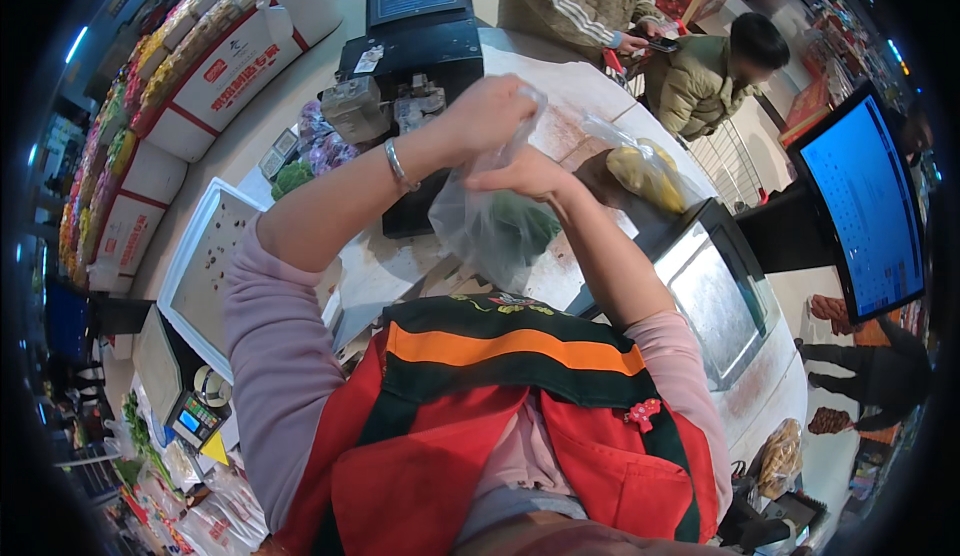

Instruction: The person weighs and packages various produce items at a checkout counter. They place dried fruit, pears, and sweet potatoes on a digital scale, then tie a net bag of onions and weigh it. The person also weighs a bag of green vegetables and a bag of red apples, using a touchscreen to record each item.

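Observation:
My left hand, with a silver bracelet at its wrist, is closed on the gathered top of a clear plastic bag. Just below it, my right hand grips the neck of the same bag, thumb pointing left. Green produce, its kind not clear, shows through the bag above the counter. To the right on the counter lies a clear bag of yellow produce. Left of my hands are a green broccoli head and purple produce in clear wrap.
A black machine with a screen stands at the counter's far side. A white tray is at left, near a weighing scale. A metal-topped scale and monitor stand at right. Two people are beside a shopping cart.

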Demonstrator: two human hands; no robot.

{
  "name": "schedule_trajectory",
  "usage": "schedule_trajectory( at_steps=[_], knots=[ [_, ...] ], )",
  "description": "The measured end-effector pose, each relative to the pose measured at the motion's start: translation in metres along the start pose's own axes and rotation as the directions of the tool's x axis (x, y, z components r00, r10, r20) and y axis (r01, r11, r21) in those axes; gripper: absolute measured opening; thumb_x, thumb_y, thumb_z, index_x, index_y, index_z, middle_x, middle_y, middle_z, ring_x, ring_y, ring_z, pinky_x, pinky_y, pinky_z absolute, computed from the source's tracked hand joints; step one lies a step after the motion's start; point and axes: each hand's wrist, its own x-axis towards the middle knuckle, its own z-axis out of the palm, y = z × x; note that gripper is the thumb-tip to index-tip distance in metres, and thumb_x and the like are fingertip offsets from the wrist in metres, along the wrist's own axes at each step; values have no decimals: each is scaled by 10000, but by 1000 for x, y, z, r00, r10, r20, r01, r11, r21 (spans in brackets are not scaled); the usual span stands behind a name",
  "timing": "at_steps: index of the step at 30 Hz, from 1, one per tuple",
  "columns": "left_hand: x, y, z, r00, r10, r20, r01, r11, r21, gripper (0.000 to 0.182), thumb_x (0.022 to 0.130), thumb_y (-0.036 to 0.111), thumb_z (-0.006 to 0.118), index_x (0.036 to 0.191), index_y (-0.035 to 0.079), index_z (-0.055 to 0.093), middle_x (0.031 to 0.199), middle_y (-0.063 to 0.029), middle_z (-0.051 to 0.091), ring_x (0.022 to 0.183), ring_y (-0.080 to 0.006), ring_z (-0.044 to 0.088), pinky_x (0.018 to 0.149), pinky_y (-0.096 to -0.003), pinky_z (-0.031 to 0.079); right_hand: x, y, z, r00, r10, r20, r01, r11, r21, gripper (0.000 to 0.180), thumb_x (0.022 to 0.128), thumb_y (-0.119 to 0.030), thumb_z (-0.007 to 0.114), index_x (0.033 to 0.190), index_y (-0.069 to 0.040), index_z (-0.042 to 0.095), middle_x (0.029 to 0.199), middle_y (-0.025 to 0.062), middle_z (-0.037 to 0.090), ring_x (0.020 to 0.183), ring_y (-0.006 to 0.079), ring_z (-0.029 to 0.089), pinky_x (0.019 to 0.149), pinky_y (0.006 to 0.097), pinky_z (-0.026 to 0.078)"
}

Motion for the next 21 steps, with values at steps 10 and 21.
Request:
schedule_trajectory(
  at_steps=[10, 21],
  knots=[
    [0, -65, -59, 955, -142, -259, -72, 736, -673, 211, 958, 144, 338, 831, 48, 476, 660, -45, 477, 575, -152, 472, 636, -320, 461, 78, 50, 28, 915, 22, -404, -233, 845, -481, 285, 701, -242, 664, 841, 5, 644, 817, 218, 664, 802, 368, 657, 742, 437, 512],
    [-54, -99, -28, 844, 11, -537, -339, 786, -517, 198, 981, 156, 409, 821, 47, 450, 614, 29, 347, 552, -65, 342, 551, -242, 361, 74, 81, 41, 931, -76, -357, 42, 994, -103, 747, 641, -269, 819, 1243, -35, 442, 1131, 133, 522, 1076, 266, 496, 920, 333, 411]
  ],
)
